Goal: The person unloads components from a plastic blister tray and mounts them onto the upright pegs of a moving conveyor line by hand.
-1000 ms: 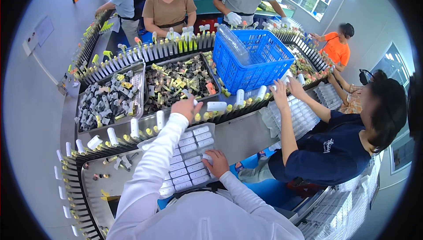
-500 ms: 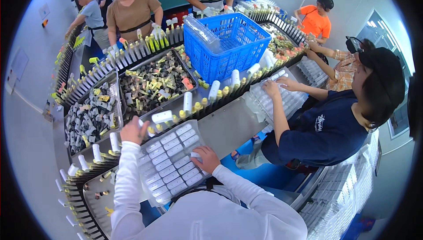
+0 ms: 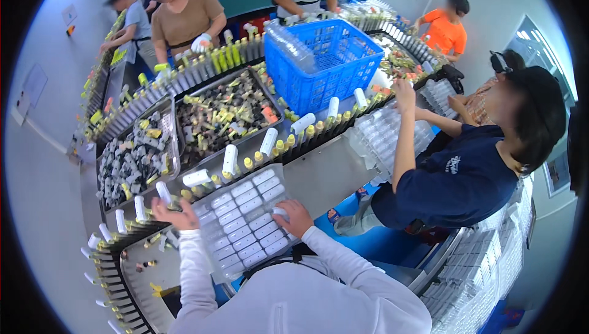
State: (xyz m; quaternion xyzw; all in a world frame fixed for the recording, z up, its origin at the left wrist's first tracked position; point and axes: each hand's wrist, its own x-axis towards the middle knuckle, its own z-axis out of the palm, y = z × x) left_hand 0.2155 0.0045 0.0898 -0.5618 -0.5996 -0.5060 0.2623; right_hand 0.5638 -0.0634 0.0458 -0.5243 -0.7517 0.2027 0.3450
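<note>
A clear plastic tray (image 3: pixel 228 259) filled with rows of white capsule-shaped pieces lies in front of me on the steel table. My right hand (image 3: pixel 296 217) rests on the tray's right edge, fingers curled over it beside a white piece. To the tray's left, my left hand (image 3: pixel 177 215) is at the curved conveyor, fingertips touching an upright white tube (image 3: pixel 163 193). Whether the fingers grip that tube is hidden. Both my sleeves are white.
The conveyor (image 3: pixel 270 144) carries white tubes and yellow-capped parts around metal bins (image 3: pixel 222 114) of mixed small parts. A blue crate (image 3: pixel 325 64) stands behind. A person in a dark blue shirt (image 3: pixel 454 180) works at my right; several others stand across the line.
My left hand has drawn back from the far part of the conveyor to its near left stretch beside the tray. My right hand stayed on the tray's edge.
</note>
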